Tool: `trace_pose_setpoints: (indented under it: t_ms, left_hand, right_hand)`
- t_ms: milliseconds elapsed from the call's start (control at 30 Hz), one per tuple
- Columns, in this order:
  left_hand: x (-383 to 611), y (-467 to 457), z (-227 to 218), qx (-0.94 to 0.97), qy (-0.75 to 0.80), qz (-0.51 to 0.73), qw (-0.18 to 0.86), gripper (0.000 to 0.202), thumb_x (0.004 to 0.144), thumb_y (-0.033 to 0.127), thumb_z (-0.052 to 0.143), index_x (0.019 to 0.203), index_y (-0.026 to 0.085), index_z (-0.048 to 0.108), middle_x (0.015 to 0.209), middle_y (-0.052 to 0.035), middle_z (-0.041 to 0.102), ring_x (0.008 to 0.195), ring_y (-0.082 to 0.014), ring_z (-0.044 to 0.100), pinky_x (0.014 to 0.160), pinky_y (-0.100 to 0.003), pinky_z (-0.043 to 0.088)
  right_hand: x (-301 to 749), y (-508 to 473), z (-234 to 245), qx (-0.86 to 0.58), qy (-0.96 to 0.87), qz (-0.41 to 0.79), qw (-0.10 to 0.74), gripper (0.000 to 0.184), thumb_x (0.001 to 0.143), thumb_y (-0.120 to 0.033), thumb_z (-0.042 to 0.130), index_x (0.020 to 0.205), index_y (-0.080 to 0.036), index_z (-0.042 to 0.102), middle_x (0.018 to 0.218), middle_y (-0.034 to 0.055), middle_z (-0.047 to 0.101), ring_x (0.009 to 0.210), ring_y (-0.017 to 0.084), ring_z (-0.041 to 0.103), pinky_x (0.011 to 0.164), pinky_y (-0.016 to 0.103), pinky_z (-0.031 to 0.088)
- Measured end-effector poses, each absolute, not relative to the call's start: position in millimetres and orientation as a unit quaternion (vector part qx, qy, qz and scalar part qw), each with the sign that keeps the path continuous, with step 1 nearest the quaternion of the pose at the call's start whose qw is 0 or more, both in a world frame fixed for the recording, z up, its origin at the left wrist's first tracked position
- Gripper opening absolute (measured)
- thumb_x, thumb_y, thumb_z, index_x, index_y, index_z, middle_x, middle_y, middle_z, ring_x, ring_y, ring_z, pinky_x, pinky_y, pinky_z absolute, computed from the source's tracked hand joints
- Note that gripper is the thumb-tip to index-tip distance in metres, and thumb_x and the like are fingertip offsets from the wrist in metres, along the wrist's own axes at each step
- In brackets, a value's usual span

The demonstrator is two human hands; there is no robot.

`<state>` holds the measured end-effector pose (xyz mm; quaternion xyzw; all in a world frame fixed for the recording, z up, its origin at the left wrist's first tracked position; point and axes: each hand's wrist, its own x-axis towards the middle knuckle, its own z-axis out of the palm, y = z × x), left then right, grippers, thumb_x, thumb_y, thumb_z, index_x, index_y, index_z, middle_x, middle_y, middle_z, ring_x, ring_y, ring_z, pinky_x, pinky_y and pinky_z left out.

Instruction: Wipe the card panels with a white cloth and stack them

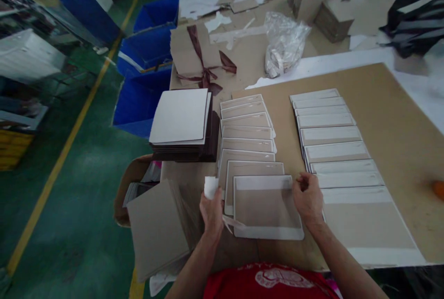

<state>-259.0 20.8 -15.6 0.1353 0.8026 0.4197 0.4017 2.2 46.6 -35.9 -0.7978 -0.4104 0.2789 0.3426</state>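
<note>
My left hand (212, 213) is closed around a small white piece, perhaps folded paper or a stack of labels (210, 187). Pale loose strips (234, 223) trail beside that hand's wrist. My right hand (308, 199) is curled in a pinch by the right edge of the nearest board (267, 206); whatever its fingertips hold is hidden. This greyish-beige board has white borders and lies at the front of an overlapping row of similar boards (247, 144). To the right lies a second overlapping row of boards (367, 216) with white bands.
A stack of white-topped dark boards (180, 116) stands at the left table edge. Behind are a ribbon-tied cardboard bundle (187, 49) and a clear plastic bag (286, 42). Blue bins (138, 105) and a carton (130, 197) with grey sheets (157, 229) sit left.
</note>
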Motion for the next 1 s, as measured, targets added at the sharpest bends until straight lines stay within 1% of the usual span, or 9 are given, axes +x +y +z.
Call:
trace_pose_setpoints:
  t_ms: [67, 167, 233, 333, 533, 667, 767, 867, 1000]
  left_hand:
    - [-252.9, 12.1, -3.0, 0.117, 0.772, 0.429, 0.454, 0.034, 0.066, 0.048, 0.071, 0.077, 0.017, 0.061, 0.051, 0.0071, 0.048, 0.044, -0.0081, 0.044, 0.042, -0.019, 0.031]
    - [-235.1, 7.4, 13.9, 0.090, 0.716, 0.423, 0.548, 0.043, 0.062, 0.053, 0.074, 0.075, 0.013, 0.066, 0.060, -0.0005, 0.061, 0.044, -0.0079, 0.047, 0.039, -0.019, 0.029]
    - [-224.2, 9.2, 22.3, 0.068, 0.672, 0.422, 0.605, 0.045, 0.059, 0.050, 0.080, 0.078, 0.011, 0.068, 0.068, -0.0046, 0.067, 0.046, -0.0073, 0.051, 0.040, -0.018, 0.030]
    - [-215.1, 14.2, 29.2, 0.045, 0.636, 0.423, 0.644, 0.044, 0.056, 0.044, 0.086, 0.078, 0.010, 0.069, 0.067, -0.0061, 0.069, 0.049, -0.0081, 0.057, 0.044, -0.017, 0.038]
    - [-211.5, 18.5, 28.1, 0.024, 0.641, 0.409, 0.649, 0.054, 0.049, 0.035, 0.091, 0.091, 0.009, 0.070, 0.071, -0.0071, 0.072, 0.052, -0.0119, 0.062, 0.044, -0.018, 0.043]
    - [-216.9, 18.0, 24.5, 0.042, 0.638, 0.397, 0.659, 0.051, 0.049, 0.031, 0.090, 0.091, 0.010, 0.071, 0.077, -0.0066, 0.072, 0.054, -0.0119, 0.063, 0.042, -0.017, 0.043]
    - [-229.3, 17.4, 21.6, 0.051, 0.646, 0.382, 0.659, 0.047, 0.047, 0.026, 0.090, 0.086, 0.009, 0.071, 0.075, -0.0065, 0.072, 0.053, -0.0121, 0.062, 0.041, -0.018, 0.042]
    - [-244.3, 18.9, 17.2, 0.057, 0.659, 0.382, 0.645, 0.042, 0.045, 0.024, 0.089, 0.079, 0.008, 0.071, 0.067, -0.0049, 0.069, 0.051, -0.0120, 0.061, 0.039, -0.018, 0.040]
    - [-256.6, 28.5, 8.2, 0.064, 0.672, 0.410, 0.613, 0.041, 0.047, 0.030, 0.089, 0.078, 0.011, 0.069, 0.065, -0.0024, 0.068, 0.053, -0.0113, 0.060, 0.043, -0.018, 0.041]
  right_hand:
    - [-12.4, 43.1, -24.3, -0.755, -0.436, 0.317, 0.374, 0.038, 0.076, -0.047, 0.057, 0.102, -0.019, 0.059, 0.088, 0.0071, 0.062, 0.078, 0.022, 0.058, 0.077, 0.038, 0.047]
    - [-41.7, 40.4, -6.0, -0.666, -0.444, 0.478, 0.362, 0.039, 0.079, -0.053, 0.061, 0.099, -0.021, 0.063, 0.079, 0.0028, 0.061, 0.070, 0.019, 0.056, 0.068, 0.033, 0.047]
    - [-58.7, 41.3, 5.2, -0.606, -0.422, 0.587, 0.332, 0.041, 0.080, -0.058, 0.062, 0.096, -0.021, 0.065, 0.074, 0.0005, 0.060, 0.064, 0.017, 0.052, 0.060, 0.030, 0.044]
    - [-72.6, 46.5, 17.8, -0.550, -0.395, 0.659, 0.326, 0.042, 0.078, -0.060, 0.066, 0.092, -0.020, 0.067, 0.075, 0.0002, 0.062, 0.062, 0.014, 0.050, 0.055, 0.026, 0.040]
    - [-72.2, 54.7, 16.5, -0.566, -0.396, 0.647, 0.322, 0.037, 0.072, -0.055, 0.074, 0.070, -0.019, 0.065, 0.057, -0.0031, 0.053, 0.055, 0.012, 0.045, 0.053, 0.026, 0.037]
    - [-62.3, 54.4, 4.0, -0.597, -0.345, 0.624, 0.368, 0.037, 0.073, -0.055, 0.074, 0.075, -0.019, 0.066, 0.054, -0.0033, 0.054, 0.049, 0.011, 0.042, 0.045, 0.024, 0.029]
    - [-46.6, 59.6, -1.4, -0.605, -0.272, 0.616, 0.424, 0.039, 0.068, -0.054, 0.080, 0.073, -0.020, 0.060, 0.051, -0.0043, 0.055, 0.041, 0.009, 0.037, 0.039, 0.022, 0.023]
    - [-28.1, 68.9, -1.0, -0.600, -0.219, 0.621, 0.455, 0.043, 0.057, -0.048, 0.088, 0.077, -0.020, 0.062, 0.058, -0.0024, 0.061, 0.047, 0.010, 0.049, 0.040, 0.020, 0.033]
    - [-14.2, 76.2, -2.1, -0.622, -0.178, 0.629, 0.430, 0.054, 0.045, -0.047, 0.093, 0.082, -0.018, 0.067, 0.068, 0.0009, 0.066, 0.058, 0.014, 0.060, 0.044, 0.021, 0.042]
